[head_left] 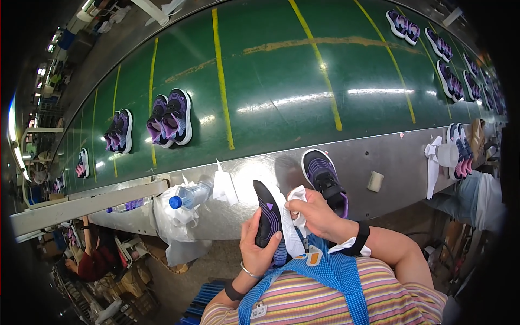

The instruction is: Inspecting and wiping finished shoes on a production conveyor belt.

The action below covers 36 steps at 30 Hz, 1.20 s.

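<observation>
A black and purple sneaker (266,208) with a white sole is tipped on its side in front of me, gripped by my left hand (257,244) around its upper. In my right hand (316,214) is a bunched white cloth (298,196), pressed at the edge of the sole. A second sneaker (326,179), black and purple with a strap, rests on the metal ledge (260,168) just beyond my right hand. Its heel end lies close to my wrist.
Past the ledge runs a green conveyor belt (271,70) with yellow lines, carrying pairs of sneakers (172,119). On the ledge lie a blue-capped bottle (192,196), a white paper piece (223,185), a small pale block (375,181) and a white cup (447,155). A metal rail (86,207) crosses at left.
</observation>
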Each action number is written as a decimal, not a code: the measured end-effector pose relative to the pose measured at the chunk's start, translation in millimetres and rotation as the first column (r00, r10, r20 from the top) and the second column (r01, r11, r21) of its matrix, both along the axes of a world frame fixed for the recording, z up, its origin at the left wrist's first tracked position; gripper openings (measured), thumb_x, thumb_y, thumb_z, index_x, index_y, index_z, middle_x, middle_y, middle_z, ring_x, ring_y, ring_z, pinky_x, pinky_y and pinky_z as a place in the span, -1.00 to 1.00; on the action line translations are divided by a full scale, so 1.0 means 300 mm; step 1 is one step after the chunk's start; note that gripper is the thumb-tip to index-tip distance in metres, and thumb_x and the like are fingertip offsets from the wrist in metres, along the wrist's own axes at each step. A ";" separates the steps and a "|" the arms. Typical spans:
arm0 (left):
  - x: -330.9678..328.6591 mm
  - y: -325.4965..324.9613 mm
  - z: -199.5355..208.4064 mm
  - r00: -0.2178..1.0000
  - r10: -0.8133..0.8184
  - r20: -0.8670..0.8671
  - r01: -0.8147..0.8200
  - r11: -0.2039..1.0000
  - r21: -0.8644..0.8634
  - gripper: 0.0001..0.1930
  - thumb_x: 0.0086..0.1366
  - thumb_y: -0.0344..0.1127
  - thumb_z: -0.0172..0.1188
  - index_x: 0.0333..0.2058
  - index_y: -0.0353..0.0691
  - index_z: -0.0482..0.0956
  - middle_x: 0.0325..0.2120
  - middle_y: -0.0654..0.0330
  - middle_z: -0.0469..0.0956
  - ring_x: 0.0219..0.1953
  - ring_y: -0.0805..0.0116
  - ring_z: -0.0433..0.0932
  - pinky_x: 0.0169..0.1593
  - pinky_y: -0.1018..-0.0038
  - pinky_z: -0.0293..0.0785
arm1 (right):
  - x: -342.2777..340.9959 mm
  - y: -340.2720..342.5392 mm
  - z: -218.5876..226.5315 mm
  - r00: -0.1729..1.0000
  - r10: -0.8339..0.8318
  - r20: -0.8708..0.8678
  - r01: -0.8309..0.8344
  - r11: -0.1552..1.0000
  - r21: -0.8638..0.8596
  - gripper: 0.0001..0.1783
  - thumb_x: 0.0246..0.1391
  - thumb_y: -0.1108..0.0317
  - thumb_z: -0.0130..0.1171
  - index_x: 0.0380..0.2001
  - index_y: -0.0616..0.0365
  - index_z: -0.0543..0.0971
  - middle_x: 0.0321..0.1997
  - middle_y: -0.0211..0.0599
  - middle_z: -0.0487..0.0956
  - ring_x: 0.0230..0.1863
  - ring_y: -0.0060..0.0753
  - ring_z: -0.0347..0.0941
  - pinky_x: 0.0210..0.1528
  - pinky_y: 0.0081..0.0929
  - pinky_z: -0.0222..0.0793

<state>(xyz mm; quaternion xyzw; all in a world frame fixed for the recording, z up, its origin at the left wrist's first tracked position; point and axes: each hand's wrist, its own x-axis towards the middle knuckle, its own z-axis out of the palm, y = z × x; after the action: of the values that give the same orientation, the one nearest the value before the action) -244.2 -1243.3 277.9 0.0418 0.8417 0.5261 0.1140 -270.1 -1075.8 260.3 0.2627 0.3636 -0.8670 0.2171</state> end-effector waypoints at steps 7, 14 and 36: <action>-0.018 0.001 -0.009 0.995 0.036 0.095 -0.040 0.998 0.049 -0.38 -0.04 -0.42 0.23 0.06 -0.26 0.26 -0.24 0.11 0.33 -0.20 0.36 0.38 -0.10 0.50 0.31 | -0.003 -0.004 0.024 0.989 -0.131 0.064 0.137 0.986 -0.094 -0.93 -0.12 0.53 0.05 -0.48 0.22 0.40 -0.56 -0.42 0.39 -0.52 -0.63 0.29 -0.45 -0.64 0.20; -0.008 -0.009 -0.032 0.994 0.027 0.105 -0.035 0.997 0.071 -0.38 -0.04 -0.42 0.22 0.06 -0.27 0.25 -0.24 0.11 0.34 -0.20 0.36 0.38 -0.09 0.51 0.30 | -0.010 -0.015 -0.035 1.000 -0.015 0.013 0.015 1.000 0.003 -0.94 -0.12 0.52 0.04 -0.49 0.22 0.40 -0.56 -0.41 0.40 -0.52 -0.62 0.30 -0.47 -0.64 0.20; -0.121 0.065 -0.136 0.914 -0.036 0.404 -0.082 0.959 0.271 -0.39 -0.01 -0.49 0.20 0.06 -0.32 0.23 -0.16 0.21 0.41 -0.18 0.52 0.40 -0.08 0.59 0.32 | 0.311 0.726 -0.040 0.771 -0.585 -0.252 0.619 0.596 0.511 -0.71 0.05 0.39 -0.03 -0.14 0.29 0.38 -0.32 -0.33 0.45 -0.38 -0.62 0.33 -0.32 -0.63 0.30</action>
<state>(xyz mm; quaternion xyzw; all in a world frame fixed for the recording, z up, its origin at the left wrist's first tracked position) -280.5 -1223.9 236.9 -0.0621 0.7165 0.6392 0.2724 -176.8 -858.1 248.3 0.3965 0.4998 -0.7470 -0.1871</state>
